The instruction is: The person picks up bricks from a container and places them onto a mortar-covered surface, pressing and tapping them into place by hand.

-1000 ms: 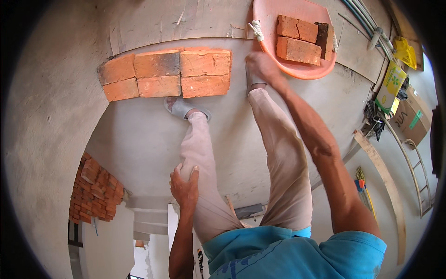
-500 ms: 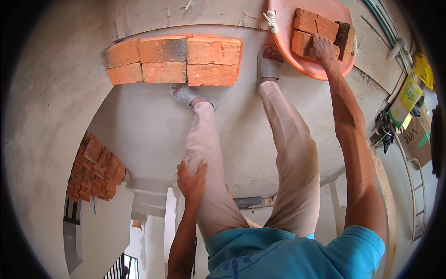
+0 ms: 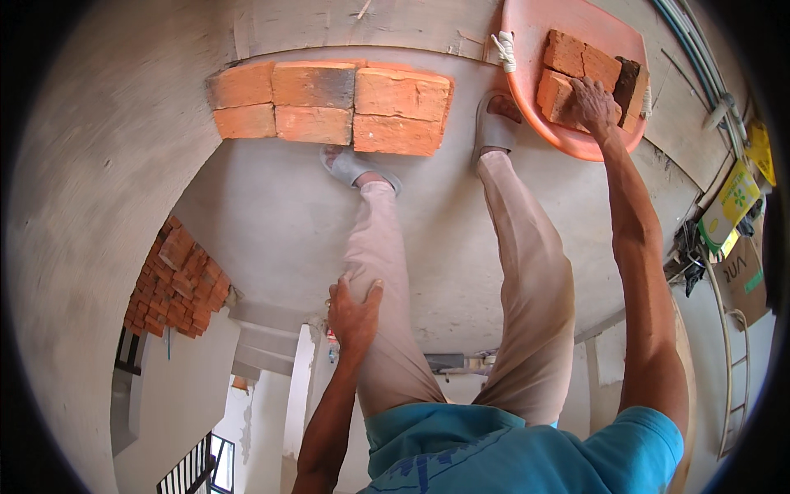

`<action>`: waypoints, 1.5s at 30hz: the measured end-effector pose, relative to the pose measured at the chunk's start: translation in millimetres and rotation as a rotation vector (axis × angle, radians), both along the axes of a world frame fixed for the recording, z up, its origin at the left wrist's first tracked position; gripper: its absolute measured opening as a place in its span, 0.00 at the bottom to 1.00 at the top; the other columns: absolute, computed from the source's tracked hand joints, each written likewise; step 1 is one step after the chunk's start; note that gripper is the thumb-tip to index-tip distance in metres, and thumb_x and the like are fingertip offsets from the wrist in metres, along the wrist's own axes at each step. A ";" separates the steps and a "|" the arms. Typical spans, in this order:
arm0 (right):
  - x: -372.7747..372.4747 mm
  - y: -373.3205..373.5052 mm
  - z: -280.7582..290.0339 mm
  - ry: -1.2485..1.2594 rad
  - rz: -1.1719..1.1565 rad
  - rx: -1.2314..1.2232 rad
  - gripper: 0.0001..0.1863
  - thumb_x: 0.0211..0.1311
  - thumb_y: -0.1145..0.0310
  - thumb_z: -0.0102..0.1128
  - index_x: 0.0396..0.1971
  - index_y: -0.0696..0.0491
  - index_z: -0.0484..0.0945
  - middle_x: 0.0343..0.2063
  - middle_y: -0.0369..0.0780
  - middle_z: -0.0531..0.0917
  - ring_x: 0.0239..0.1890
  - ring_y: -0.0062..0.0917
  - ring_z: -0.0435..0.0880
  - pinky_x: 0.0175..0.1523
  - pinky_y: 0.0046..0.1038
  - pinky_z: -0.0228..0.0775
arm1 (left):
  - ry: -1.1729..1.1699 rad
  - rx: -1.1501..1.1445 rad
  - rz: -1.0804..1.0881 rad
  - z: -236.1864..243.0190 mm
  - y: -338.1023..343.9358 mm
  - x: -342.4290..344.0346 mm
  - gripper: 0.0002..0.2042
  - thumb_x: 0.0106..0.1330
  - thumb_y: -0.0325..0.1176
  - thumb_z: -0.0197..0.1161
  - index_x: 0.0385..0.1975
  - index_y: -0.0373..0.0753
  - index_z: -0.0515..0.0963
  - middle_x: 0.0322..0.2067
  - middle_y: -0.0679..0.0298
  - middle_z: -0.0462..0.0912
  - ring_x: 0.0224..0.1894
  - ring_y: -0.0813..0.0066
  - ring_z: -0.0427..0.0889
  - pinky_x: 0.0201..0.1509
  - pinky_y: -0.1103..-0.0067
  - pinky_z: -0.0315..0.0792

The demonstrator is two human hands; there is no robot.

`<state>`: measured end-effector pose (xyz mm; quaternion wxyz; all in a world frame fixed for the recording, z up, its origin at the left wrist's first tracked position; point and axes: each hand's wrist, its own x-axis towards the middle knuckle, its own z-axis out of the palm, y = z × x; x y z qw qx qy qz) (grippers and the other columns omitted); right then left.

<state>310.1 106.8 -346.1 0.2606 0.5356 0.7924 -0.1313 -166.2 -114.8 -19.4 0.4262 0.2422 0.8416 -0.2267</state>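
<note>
My right hand (image 3: 596, 105) reaches down into an orange plastic tub (image 3: 535, 125) at the upper right, its fingers bent over a red brick (image 3: 556, 95) and gripping it. Beside that brick lie a cracked red brick (image 3: 576, 54) and a dark-sided brick (image 3: 632, 92), all inside the tub. White cord is wound round the tub's rim. My left hand (image 3: 354, 314) rests on my left leg near the knee, thumb apart from the fingers, holding nothing.
A low stack of red bricks (image 3: 399, 111) stands on the grey floor by my left foot. More bricks are heaped in a pile (image 3: 177, 280) at the left. Pipes (image 3: 699, 62), a yellow-green packet (image 3: 728, 202), a cardboard box (image 3: 743, 267) and a ladder-like frame (image 3: 735, 383) line the right side.
The whole scene has shifted a little to the right as my head moved. My right hand stays on the same brick in the tub, and my left hand stays on my leg.
</note>
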 end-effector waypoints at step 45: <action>-156.0 51.1 211.9 0.356 -0.194 -0.155 0.30 0.38 0.64 0.73 0.46 0.56 0.77 0.39 0.45 0.80 0.45 0.44 0.82 0.50 0.40 0.74 | -0.057 0.027 0.144 2.2 -17.9 -27.9 0.33 0.60 0.52 0.68 0.60 0.36 0.73 0.53 0.47 0.75 0.57 0.46 0.75 0.62 0.60 0.69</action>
